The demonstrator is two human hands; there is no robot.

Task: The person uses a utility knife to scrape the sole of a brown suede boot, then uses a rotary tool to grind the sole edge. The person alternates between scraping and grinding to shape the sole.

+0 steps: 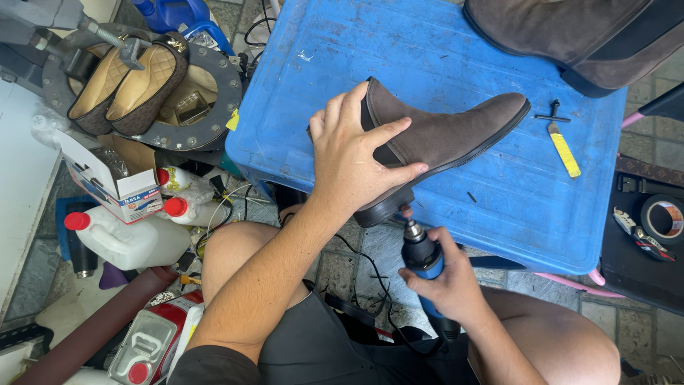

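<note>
- Left hand (353,153), centre of the frame, fingers spread and wrapped over the ankle of a brown boot (442,135), pressing it on its side on a blue table (427,50).
- Right hand (445,281), lower centre, fingers closed around a blue rotary tool (422,255); its tip touches the boot's heel.
- A yellow-handled tool (563,146) lies right of the boot.
- Tape roll (664,217) at far right.
- White jugs (132,239) at lower left.

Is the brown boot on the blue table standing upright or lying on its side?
On its side: the brown boot lies flat on the blue table, sole edge facing the camera, steadied by the left hand.
</note>
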